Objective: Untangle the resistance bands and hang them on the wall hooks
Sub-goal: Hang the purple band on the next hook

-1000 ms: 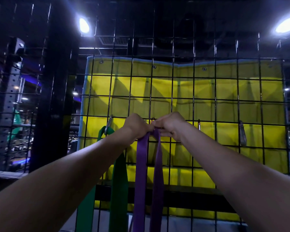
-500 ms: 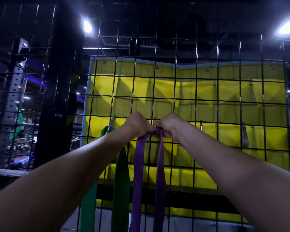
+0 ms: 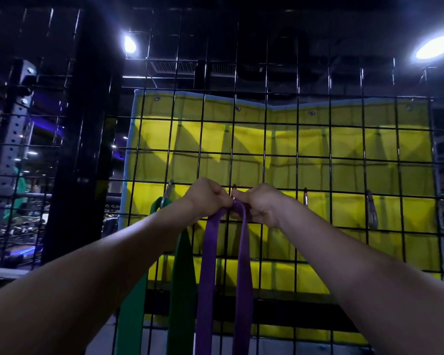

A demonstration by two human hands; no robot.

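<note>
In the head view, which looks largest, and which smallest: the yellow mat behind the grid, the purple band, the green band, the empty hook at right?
1. yellow mat
2. green band and purple band: alike, both partly hidden or cut off
3. empty hook

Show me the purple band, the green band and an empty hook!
purple band (image 3: 210,272): head view, on its left strand below the hands.
green band (image 3: 181,290): head view, on its right strand.
empty hook (image 3: 371,211): head view, on the metal clip's middle.
</note>
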